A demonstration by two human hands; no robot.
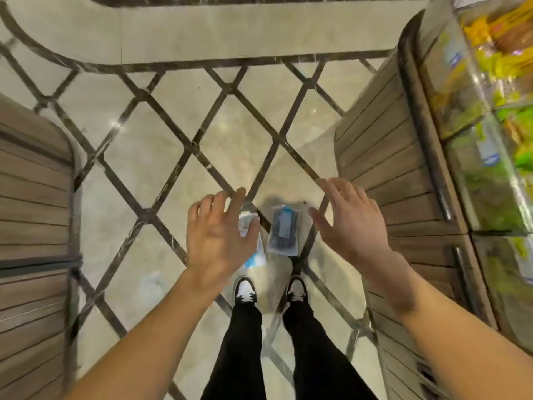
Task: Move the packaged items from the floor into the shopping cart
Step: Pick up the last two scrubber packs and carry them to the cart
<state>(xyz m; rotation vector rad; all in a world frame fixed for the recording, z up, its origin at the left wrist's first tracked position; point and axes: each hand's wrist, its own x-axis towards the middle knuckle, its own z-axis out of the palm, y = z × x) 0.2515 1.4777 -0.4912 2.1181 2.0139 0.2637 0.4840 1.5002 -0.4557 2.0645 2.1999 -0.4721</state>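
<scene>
1. Below both hands in the head view, on the marble floor (173,116): two flat packaged items, just ahead of the shoes (245,291).
2. Dark package (284,232) fully visible, long axis running away from the feet, roughly in line with the forearms; lies between the two hands in the frame, nearer the right hand (350,226).
3. Pale package (253,241) just beside it to the left, largely hidden behind the left hand (219,238); blue corner showing under the wrist. Touching or slightly overlapping the dark one: cannot tell through the blur.
4. Left hand: fingers (236,202) spread and loosely curled, palm down, nothing held.
5. Right hand: fingers (331,192) splayed wide, thumb stretched toward the dark package, nothing held.
6. Contact with either package: none evident; hands appear well above the floor, though height hard to judge from this angle.
7. Likely next: straight drop, one hand per package, left to pale, right to dark.
8. Shopping cart: not in view. Wooden display stands (383,157) on both sides.
</scene>
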